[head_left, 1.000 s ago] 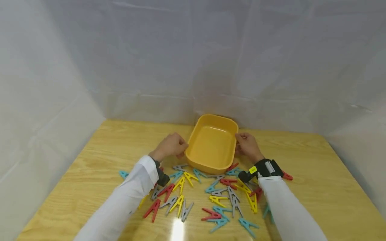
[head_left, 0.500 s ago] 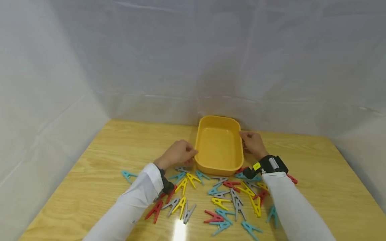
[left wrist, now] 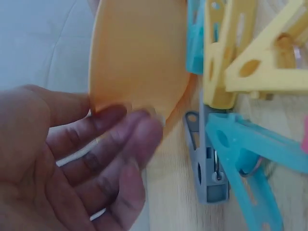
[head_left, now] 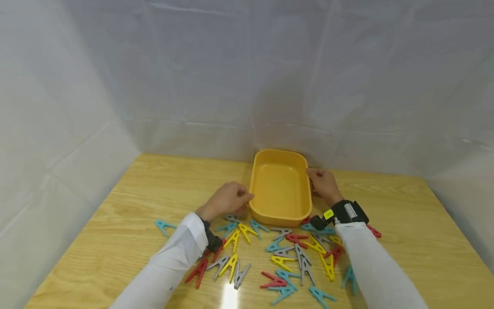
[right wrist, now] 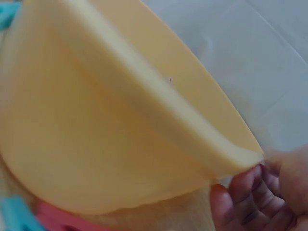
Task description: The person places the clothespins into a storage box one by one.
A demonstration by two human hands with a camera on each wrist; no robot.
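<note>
An empty yellow plastic tub (head_left: 280, 186) stands on the wooden table (head_left: 390, 201), its long side pointing away from me. My left hand (head_left: 240, 198) lies at the tub's left wall; in the left wrist view the left hand (left wrist: 110, 144) has loose fingers just touching the tub (left wrist: 139, 53). My right hand (head_left: 314, 177) grips the right rim. In the right wrist view the right hand (right wrist: 262, 195) has its fingers curled under the edge of the tub (right wrist: 110, 144).
Several clothespins (head_left: 278, 251) in red, yellow, teal and grey lie scattered in front of the tub, between and under my forearms. One teal pin (head_left: 164, 225) lies apart at the left. White sheeting (head_left: 247, 77) walls the table at back and sides.
The tub has turned from a slanted position to lying straight and has shifted a little right. Both hands followed it and have stayed at its sides for the last half second.
</note>
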